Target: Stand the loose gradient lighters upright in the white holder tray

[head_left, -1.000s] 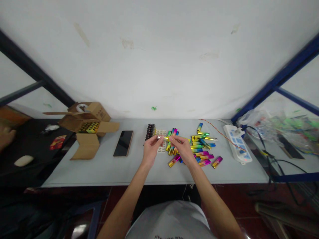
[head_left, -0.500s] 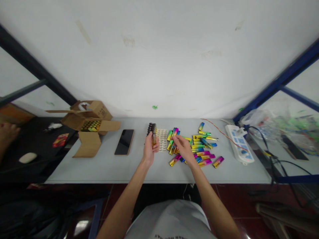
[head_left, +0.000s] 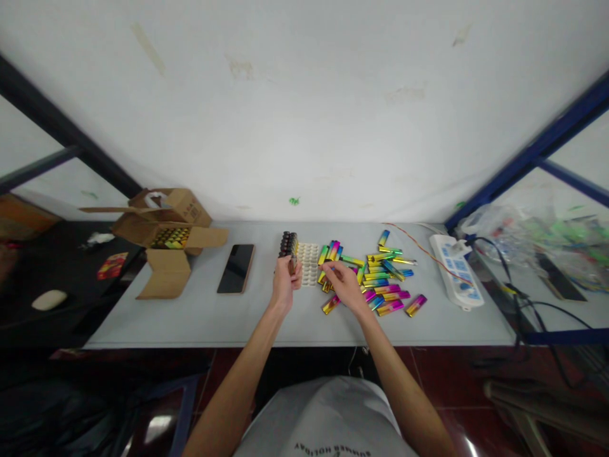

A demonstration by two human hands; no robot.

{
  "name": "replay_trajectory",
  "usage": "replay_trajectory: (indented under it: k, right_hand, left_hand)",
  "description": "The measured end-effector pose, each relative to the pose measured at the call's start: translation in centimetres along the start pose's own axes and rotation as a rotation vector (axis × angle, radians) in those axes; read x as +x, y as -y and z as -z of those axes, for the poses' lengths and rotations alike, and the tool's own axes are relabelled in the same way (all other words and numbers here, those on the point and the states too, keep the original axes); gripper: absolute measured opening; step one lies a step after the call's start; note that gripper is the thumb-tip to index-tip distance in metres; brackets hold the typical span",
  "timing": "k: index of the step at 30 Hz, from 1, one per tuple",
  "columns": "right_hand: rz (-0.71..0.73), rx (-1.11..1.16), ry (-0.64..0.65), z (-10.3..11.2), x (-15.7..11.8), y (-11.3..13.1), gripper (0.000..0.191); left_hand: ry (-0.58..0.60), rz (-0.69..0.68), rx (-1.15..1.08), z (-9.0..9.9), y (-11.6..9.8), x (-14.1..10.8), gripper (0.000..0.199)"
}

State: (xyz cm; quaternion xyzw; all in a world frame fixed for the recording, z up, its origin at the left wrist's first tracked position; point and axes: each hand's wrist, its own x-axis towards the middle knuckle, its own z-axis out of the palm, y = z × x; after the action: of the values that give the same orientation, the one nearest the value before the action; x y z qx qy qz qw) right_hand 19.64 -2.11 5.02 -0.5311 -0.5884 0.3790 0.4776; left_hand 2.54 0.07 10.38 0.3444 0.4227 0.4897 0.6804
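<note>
My left hand (head_left: pixel 284 284) is closed around a lighter (head_left: pixel 292 265), dark at the top and mostly hidden by the fingers. It is at the front left of a white tray (head_left: pixel 310 274) with rows of round-edged slots. Black-topped lighters (head_left: pixel 288 244) stand in rows along the tray's left side. My right hand (head_left: pixel 343 283) is over the left part of a pile of shiny gradient-coloured lighter casings (head_left: pixel 375 275). Its thumb and fingers are pinched together; whether anything small is between them I cannot make out.
A phone (head_left: pixel 236 268) lies left of the tray. Further left stands an open cardboard box (head_left: pixel 167 273) with yellow-and-black items inside. A white power strip (head_left: pixel 457 271) with cables is at the right, beside a blue frame post (head_left: pixel 495 181). The wall (head_left: pixel 304 127) rises behind the table.
My right hand has shifted slightly left and down over the casings. My left hand's lighter has turned or sunk lower, showing less gold. The camera view has moved a little.
</note>
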Motion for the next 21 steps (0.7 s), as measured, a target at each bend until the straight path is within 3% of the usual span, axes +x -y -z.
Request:
replay_trajectory:
  k: [4,12,16,21]
  right_hand:
    - [0.142,-0.210,-0.012,-0.3,-0.4,0.6,0.028]
    - [0.376,-0.505,0.092,-2.6,-1.2,0.3,0.022]
    - [0.384,-0.641,0.119,-3.4,-1.4,0.1,0.035]
    - [0.318,-0.711,0.171,-3.6,-1.7,-0.5,0.040]
  left_hand:
    - [0.030,-0.039,0.061,1.0,-0.3,-0.5,0.046]
    - [0.036,-0.428,0.570,4.5,-3.4,0.5,0.039]
    - [0.077,-0.607,0.879,5.4,-4.5,1.8,0.034]
    - [0.156,-0.641,1.118,5.7,-6.1,1.8,0.031]
